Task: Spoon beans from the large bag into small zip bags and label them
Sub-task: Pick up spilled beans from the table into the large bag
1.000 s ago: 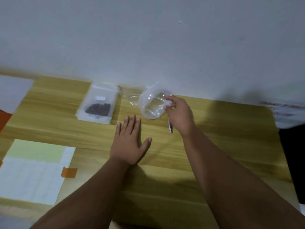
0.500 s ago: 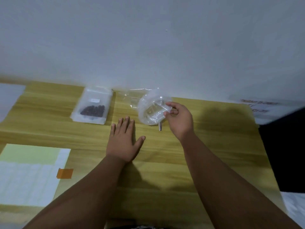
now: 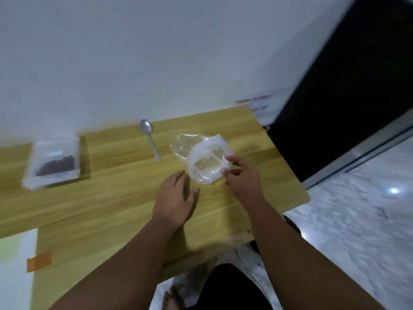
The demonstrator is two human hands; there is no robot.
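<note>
A crumpled clear plastic bag point(image 3: 202, 159) with a rolled rim lies on the wooden table point(image 3: 125, 189), and it looks empty. My right hand point(image 3: 240, 175) pinches its right edge between thumb and fingers. My left hand point(image 3: 175, 199) rests flat on the table just left of and below the bag, fingers spread. A metal spoon point(image 3: 149, 136) lies free on the table behind my left hand, bowl toward the wall. At the far left, a small zip bag point(image 3: 54, 164) with dark beans and a white label lies flat.
A white and green label sheet point(image 3: 13, 260) with an orange tab point(image 3: 39, 261) lies at the lower left. The table's right edge drops to a marble floor point(image 3: 357, 220). A dark doorway point(image 3: 348, 90) stands at the right, and papers point(image 3: 261, 106) lie at the table's far right corner.
The view has swung right and blurred. My right hand has let go of the spoon, which now lies on the table, and has drawn the clear bag nearer. My left hand stays flat.
</note>
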